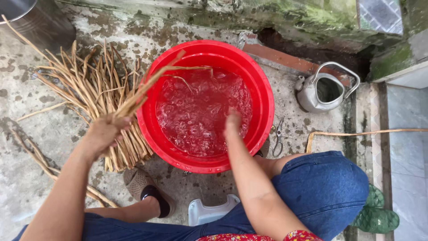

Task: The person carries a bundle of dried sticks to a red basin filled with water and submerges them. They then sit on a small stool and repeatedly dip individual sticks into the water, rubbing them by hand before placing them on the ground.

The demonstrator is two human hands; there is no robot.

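Down on the concrete floor (pixel 40 147), the person's left hand (pixel 103 134) is closed around a small bunch of dried plant stalks (pixel 147 82), gripping them at their lower ends just outside the left rim of the red plastic basin (pixel 265 102). From that fist the stalks run up and to the right, so their long axis slants across the rim and their thin tips hang over the water near the basin's far side. The bunch is tilted, not flat, and its tips seem to sit just above or at the surface; which of the two cannot be told.

The right hand (pixel 232 121) is plunged into the stirred, rippling water (pixel 196 111) near the middle of the basin, wrist at the surface. Whether its fingers are spread or curled cannot be told, since the water hides them. It lies to the right of and below the stalk tips, apart from them.

A larger heap of the same stalks (pixel 84 85) lies on the floor just left of the basin, fanned outward, touching its wall. So the left hand is the nearer to both bunch and heap. Beyond the basin's right side stand a metal kettle (pixel 323 91) and a pair of scissors (pixel 278 136).
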